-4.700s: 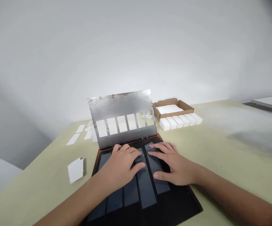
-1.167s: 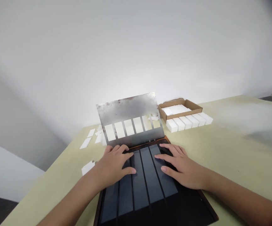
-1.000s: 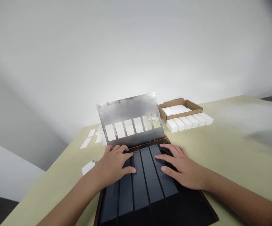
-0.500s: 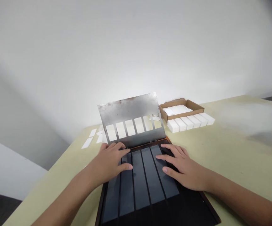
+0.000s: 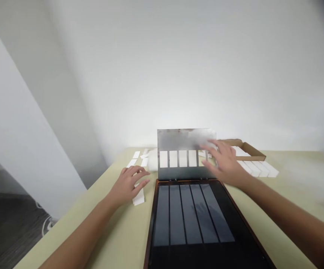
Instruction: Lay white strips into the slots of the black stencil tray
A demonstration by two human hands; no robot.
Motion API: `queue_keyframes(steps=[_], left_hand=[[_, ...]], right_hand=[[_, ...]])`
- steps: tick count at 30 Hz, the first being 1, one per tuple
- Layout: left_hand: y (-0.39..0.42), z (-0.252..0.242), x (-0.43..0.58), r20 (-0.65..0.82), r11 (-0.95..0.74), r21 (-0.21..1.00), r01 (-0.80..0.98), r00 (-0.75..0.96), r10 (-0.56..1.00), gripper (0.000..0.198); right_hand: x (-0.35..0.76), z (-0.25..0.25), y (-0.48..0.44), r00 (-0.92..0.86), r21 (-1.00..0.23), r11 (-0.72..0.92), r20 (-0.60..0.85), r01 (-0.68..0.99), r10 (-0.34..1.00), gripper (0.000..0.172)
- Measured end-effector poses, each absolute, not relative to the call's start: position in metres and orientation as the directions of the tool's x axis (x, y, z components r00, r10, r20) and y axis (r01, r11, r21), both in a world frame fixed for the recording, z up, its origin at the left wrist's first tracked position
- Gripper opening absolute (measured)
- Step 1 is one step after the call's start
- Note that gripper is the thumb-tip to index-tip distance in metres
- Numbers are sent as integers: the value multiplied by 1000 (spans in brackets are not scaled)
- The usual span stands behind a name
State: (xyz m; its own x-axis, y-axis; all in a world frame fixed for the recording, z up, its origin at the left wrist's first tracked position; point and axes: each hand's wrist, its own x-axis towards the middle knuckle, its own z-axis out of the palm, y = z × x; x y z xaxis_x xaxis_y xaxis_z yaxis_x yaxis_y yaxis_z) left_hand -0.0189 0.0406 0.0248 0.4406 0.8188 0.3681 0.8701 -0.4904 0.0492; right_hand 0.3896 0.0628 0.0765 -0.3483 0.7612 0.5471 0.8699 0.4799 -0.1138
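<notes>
A black board [image 5: 203,256] with an orange-brown rim lies before me, several dark grey-blue strips [image 5: 175,215] side by side on it. Hinged at its far edge, a metal plate [image 5: 178,140] with a row of rectangular windows stands upright. My left hand [image 5: 129,185] is left of the board, fingers apart and empty, over some white pieces [image 5: 139,198] on the table. In front of the metal plate's right side, my right hand [image 5: 225,160] is raised with spread fingers, nothing in it; whether it touches the plate is unclear.
A cardboard box [image 5: 254,151] holding white pieces sits at the back right. Stacks of white pieces [image 5: 270,170] line its near side. More loose white pieces [image 5: 132,163] lie at the back left of the yellow-green table [image 5: 119,239], near the wall.
Both hands have left the board: the left to the white pieces beside it, the right up toward the metal plate. The view has turned left, and the board appears further right.
</notes>
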Motion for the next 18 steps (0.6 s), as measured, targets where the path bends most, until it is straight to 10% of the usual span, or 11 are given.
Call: queue_keyframes(steps=[11, 18], left_hand=[[42, 23, -41, 382, -321, 151, 935, 244, 891, 39], [41, 26, -47, 243, -315, 274, 909, 252, 937, 53]], right_hand=[[347, 196, 107, -484, -8, 523, 367, 853, 795, 43], [393, 67, -62, -556, 101, 637, 604, 764, 571, 54]])
